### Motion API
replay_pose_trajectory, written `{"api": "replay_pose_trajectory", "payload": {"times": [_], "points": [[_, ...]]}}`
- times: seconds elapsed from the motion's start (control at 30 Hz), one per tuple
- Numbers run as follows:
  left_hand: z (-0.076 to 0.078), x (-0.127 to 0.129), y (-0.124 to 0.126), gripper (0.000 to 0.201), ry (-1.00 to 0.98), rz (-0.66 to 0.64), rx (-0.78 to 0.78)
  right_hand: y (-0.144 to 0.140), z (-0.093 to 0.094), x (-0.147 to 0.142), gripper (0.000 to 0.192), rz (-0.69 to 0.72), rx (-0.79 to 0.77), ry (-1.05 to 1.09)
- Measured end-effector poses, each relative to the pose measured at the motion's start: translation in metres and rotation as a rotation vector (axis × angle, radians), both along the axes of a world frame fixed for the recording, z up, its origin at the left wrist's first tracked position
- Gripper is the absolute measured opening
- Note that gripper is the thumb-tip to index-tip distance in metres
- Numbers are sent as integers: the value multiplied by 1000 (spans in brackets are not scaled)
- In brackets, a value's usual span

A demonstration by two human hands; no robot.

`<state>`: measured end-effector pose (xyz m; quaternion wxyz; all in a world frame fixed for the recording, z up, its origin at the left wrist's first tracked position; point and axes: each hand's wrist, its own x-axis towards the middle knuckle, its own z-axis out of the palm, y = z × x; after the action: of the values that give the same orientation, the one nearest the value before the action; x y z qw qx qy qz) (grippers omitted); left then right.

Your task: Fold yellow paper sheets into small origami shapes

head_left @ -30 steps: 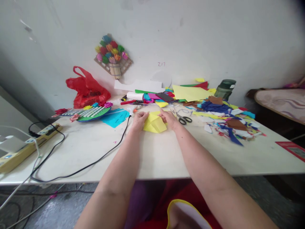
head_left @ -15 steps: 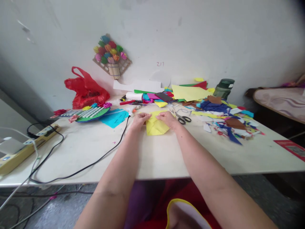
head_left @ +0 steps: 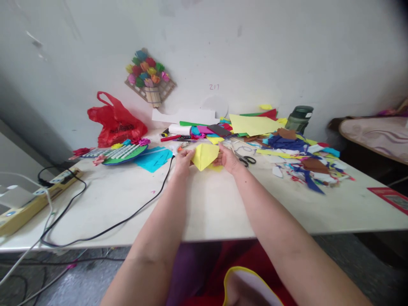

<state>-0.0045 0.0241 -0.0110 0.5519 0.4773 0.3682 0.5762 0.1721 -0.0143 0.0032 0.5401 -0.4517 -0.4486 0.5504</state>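
Observation:
A piece of yellow paper with a crease down its middle is held up just above the table, its lower edge coming to a point. My left hand pinches its left edge. On the other side my right hand has its thumb at the upper right corner, fingers curled partly behind the sheet. Below the right fingers a second bit of yellow shows; whether it is a separate piece I cannot tell. Black-handled scissors lie right of my right hand. Past my left hand is a hot glue gun, partly hidden.
Paper and fabric scraps pile up on the right, near a green bottle. Left stand a red plastic bag, a green disc with rolled sticks and blue paper. A black cord runs to a power strip.
The yellow paper, flat and hanging toward me before, is now raised and tilted with its crease showing. My right hand has turned, its fingers moving behind the sheet.

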Motion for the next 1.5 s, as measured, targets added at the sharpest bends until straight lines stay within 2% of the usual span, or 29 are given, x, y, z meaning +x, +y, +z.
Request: {"api": "replay_pose_trajectory", "payload": {"times": [0.13,0.2,0.3,0.37,0.43,0.67,0.77,0.97,1.17,1.5], "points": [[-1,3,2,37,-69,83,-23,-3,0,-10,26,94,9,6],[-2,4,2,35,-86,82,-22,-4,0,-17,16,29,1,-23],[-2,5,-1,34,-66,13,-9,-4,0,-22,7,-122,-1,-72],[0,3,-3,34,-35,-46,-16,-3,1,-21,7,-167,3,-110],[2,1,-5,34,0,-92,-42,-2,1,-16,8,-155,9,-148],[2,-7,-4,34,132,-256,-37,-2,-4,-2,18,55,20,-294],[3,-6,-6,36,138,-246,-23,-2,-5,-1,20,86,46,-303],[1,-4,-6,38,175,-203,21,2,-7,1,19,-28,129,-263],[-4,-7,-1,35,229,-250,57,6,-11,3,22,0,154,-253],[3,-5,-5,31,228,-224,56,4,-8,1,17,3,146,-247]]}}
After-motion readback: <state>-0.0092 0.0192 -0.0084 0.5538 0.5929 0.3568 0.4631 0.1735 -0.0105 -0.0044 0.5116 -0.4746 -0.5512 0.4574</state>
